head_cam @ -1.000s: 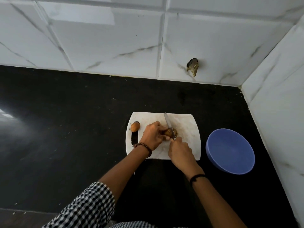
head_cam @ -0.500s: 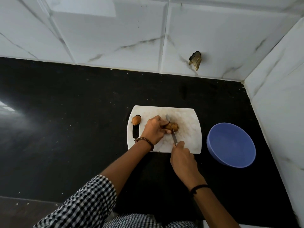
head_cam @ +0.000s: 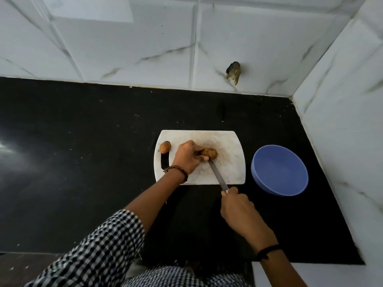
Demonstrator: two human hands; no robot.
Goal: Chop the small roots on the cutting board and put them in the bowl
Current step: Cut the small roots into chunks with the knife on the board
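- One second before, my right hand (head_cam: 238,208) was over the cutting board (head_cam: 228,139), close to the root, and the knife (head_cam: 218,176) lay across the root with its tip pointing away from me.
- At this moment I had pulled that hand back toward my body, so it was off the board and above the black worktop (head_cam: 83,152). My fingers were curled tightly around the handle, and only the tip of the blade reached the root.
- My left hand (head_cam: 189,157) had not moved from its place. It pinched the root (head_cam: 211,152) with fingers and thumb and held it down near the middle of the board.
- I think this was the drawing part of a cutting stroke. I could not tell if the blade had gone through, because the root looked like one piece and my fingers covered its left end.
- The second root (head_cam: 165,147) lay untouched at the left edge of the board, beside the handle slot.
- The blue bowl (head_cam: 279,168) stood on the worktop just right of the board, and I saw nothing inside it.
- So the task was at an early stage: chopping was in progress and no pieces had been put in the bowl.
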